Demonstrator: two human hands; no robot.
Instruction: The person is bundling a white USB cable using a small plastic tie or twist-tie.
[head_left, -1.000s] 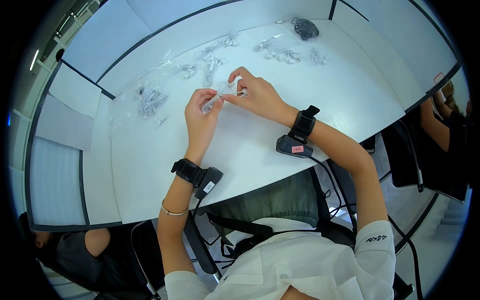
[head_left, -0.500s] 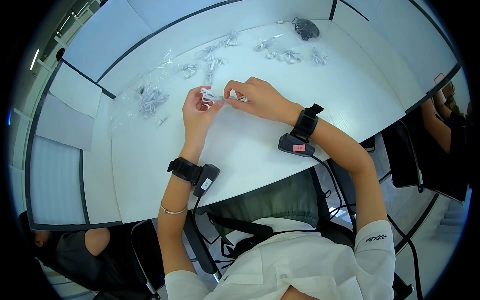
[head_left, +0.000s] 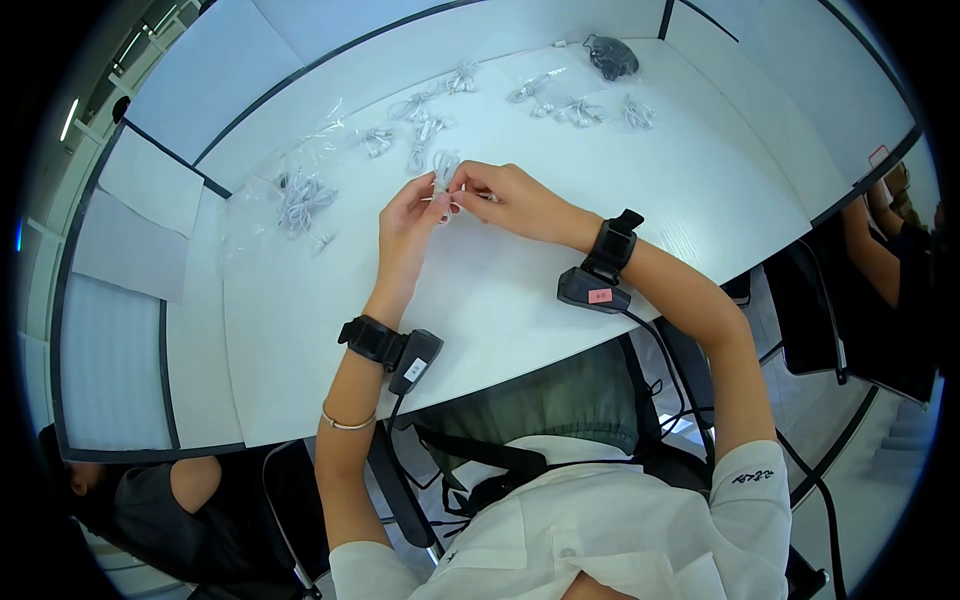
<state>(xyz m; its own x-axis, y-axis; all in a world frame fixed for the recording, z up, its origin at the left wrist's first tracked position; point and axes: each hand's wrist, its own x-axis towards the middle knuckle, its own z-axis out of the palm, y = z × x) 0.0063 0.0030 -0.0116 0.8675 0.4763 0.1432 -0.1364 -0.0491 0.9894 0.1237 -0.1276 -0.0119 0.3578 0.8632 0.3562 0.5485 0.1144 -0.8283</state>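
A bundle of white cable (head_left: 446, 170) stands roughly upright between my two hands, its loops pointing away from me over the white table (head_left: 500, 300). My left hand (head_left: 408, 212) pinches the bundle around its middle. The fingers of my right hand (head_left: 500, 200) are closed at the bundle's right side, with a short piece of white cable showing beneath them. Just beyond my hands lies another coiled white cable (head_left: 418, 152).
Several bundled white cables (head_left: 580, 112) lie at the back, a larger pile (head_left: 303, 203) in clear plastic at the left. A dark bagged object (head_left: 612, 58) sits at the back edge. White partitions (head_left: 750, 110) surround the table. People sit at both sides.
The cable bundle has turned from lying sideways to upright, its loops now pointing to the back. My left hand has shifted slightly right; my right hand has barely moved.
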